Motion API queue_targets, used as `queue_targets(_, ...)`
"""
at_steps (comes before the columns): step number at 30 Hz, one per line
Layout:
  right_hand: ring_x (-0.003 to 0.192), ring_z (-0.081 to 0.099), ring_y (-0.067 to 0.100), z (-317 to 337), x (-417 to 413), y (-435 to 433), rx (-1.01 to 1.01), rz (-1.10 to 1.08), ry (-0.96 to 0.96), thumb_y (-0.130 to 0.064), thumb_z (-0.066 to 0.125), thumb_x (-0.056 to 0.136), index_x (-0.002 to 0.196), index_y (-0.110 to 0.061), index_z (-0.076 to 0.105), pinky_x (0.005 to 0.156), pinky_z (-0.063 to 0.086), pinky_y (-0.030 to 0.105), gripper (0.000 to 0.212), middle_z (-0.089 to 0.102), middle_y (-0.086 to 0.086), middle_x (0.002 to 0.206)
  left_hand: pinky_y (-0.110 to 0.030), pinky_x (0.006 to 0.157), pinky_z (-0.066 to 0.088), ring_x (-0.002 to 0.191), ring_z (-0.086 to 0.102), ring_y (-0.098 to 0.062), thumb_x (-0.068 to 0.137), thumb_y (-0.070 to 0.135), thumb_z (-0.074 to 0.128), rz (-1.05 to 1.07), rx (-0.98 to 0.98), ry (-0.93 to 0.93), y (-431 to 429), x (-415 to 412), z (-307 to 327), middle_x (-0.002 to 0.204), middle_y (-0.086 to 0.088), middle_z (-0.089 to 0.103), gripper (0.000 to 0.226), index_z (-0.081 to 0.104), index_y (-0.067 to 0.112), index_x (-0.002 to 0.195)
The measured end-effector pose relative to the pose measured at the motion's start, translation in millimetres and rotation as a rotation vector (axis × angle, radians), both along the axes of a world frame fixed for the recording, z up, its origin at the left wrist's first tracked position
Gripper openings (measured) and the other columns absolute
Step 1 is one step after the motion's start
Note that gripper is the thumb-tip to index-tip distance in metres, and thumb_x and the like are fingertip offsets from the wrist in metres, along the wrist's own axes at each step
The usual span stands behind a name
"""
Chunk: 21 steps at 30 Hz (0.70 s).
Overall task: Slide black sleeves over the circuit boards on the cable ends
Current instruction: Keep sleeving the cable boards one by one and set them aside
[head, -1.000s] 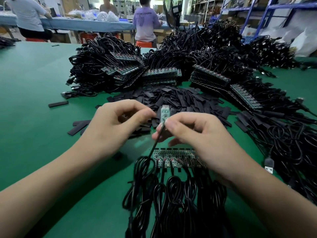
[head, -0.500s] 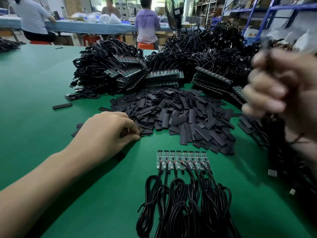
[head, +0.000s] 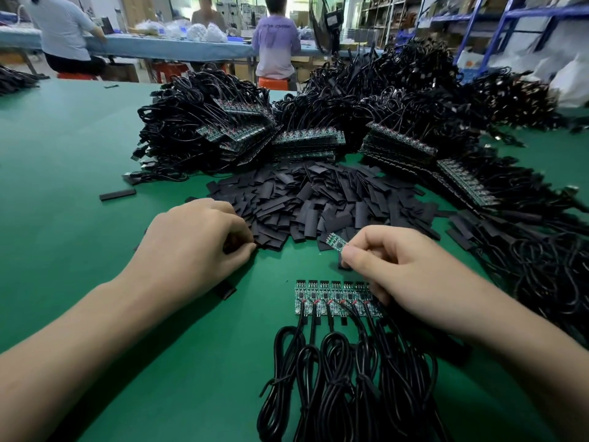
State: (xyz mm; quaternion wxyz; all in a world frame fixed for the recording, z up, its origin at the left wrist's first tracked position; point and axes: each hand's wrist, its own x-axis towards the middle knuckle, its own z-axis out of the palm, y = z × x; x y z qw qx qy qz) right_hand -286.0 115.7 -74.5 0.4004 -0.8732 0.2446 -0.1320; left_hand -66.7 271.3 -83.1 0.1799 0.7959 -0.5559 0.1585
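My right hand (head: 404,272) pinches a small green circuit board (head: 336,242) by its cable end, lifted just above the table and tilted toward the sleeve pile. A row of several bare boards (head: 331,296) with coiled black cables (head: 338,378) lies under and left of that hand. My left hand (head: 194,247) rests with curled fingers at the near left edge of the heap of flat black sleeves (head: 318,202), its fingertips pinching a sleeve (head: 234,244) there.
Big stacks of boards with black cables (head: 306,143) rise behind the sleeves and along the right (head: 526,250). Single sleeves lie loose on the green table (head: 63,186), one at the left (head: 117,194). People sit at a far bench (head: 275,43).
My right hand came back down from the upper right and now pinches a new board above the row. My left hand stayed at the sleeve pile's edge.
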Motion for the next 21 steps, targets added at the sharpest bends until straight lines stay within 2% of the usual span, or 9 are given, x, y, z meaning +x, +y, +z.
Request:
queue_targets(2,0.053,0.045,0.006,-1,0,1,-0.024,-0.019,-0.005,-0.056,0.054,0.087,0.085,-0.026,0.063,0.06,0.038,0.033,0.032,0.053,-0.01,0.058,-0.032,0.061,0.052,0.088,0.061,-0.015,0.087,0.041,0.069,-0.003,-0.04,-0.038,0,-1,2,0.086,0.014,0.064,0.01,0.075,0.034,0.084)
queue_targets(5,0.05,0.041,0.002,-2,-1,3,-0.065,-0.045,-0.042,-0.055,0.053,0.089,0.083,-0.024,0.063,0.058,0.034,0.03,0.033,0.052,-0.011,0.057,-0.028,0.058,0.047,0.073,0.061,-0.011,0.086,0.038,0.071,0.005,-0.16,0.02,1,-3,5,0.078,0.015,0.066,0.008,0.073,0.031,0.08)
queue_targets(7,0.05,0.04,0.003,-3,1,6,-0.073,-0.043,-0.072,-0.055,0.05,0.09,0.083,-0.025,0.062,0.057,0.035,0.032,0.033,0.051,-0.008,0.057,-0.025,0.059,0.05,0.063,0.063,-0.004,0.088,0.035,0.07,-0.012,-0.262,0.194,0,-4,5,0.07,0.016,0.068,0.011,0.07,0.029,0.078)
queue_targets(9,0.051,0.045,0.005,-3,2,9,-0.064,-0.036,-0.108,-0.053,0.049,0.092,0.084,-0.026,0.06,0.058,0.039,0.034,0.031,0.054,-0.003,0.059,-0.014,0.059,0.049,0.06,0.066,-0.004,0.091,0.027,0.071,-0.081,-0.331,0.461,-1,-7,4,0.066,0.011,0.07,0.012,0.07,0.026,0.079)
queue_targets(11,0.054,0.058,0.007,-4,4,11,0.007,-0.023,-0.161,-0.048,0.05,0.097,0.084,-0.026,0.06,0.062,0.045,0.032,0.027,0.062,-0.002,0.063,-0.015,0.062,0.052,0.059,0.07,-0.007,0.092,0.022,0.072,-0.181,-0.323,0.707,-2,-15,3,0.069,0.004,0.073,0.01,0.072,0.023,0.082)
queue_targets(13,0.057,0.065,0.013,-6,5,13,0.079,-0.007,-0.198,-0.044,0.051,0.103,0.084,-0.028,0.061,0.065,0.049,0.035,0.027,0.069,-0.002,0.067,-0.014,0.063,0.051,0.06,0.071,-0.012,0.09,0.023,0.072,-0.28,-0.296,0.866,-6,-26,1,0.069,-0.001,0.073,0.004,0.073,0.021,0.088)
queue_targets(16,0.055,0.064,0.013,-9,8,17,0.123,-0.008,-0.22,-0.043,0.053,0.104,0.085,-0.032,0.062,0.063,0.048,0.035,0.024,0.067,-0.003,0.065,-0.01,0.056,0.044,0.055,0.064,-0.006,0.086,0.03,0.069,-0.366,-0.274,0.994,-8,-42,-2,0.064,-0.002,0.071,0.015,0.075,0.018,0.094)
queue_targets(21,0.053,0.061,0.009,-7,8,19,0.169,-0.01,-0.191,-0.042,0.057,0.101,0.085,-0.027,0.065,0.062,0.049,0.028,0.024,0.063,-0.006,0.06,-0.021,0.052,0.048,0.052,0.062,-0.006,0.082,0.033,0.07,-0.386,-0.286,1.075,-12,-54,-7,0.062,-0.003,0.071,0.017,0.077,0.021,0.091)
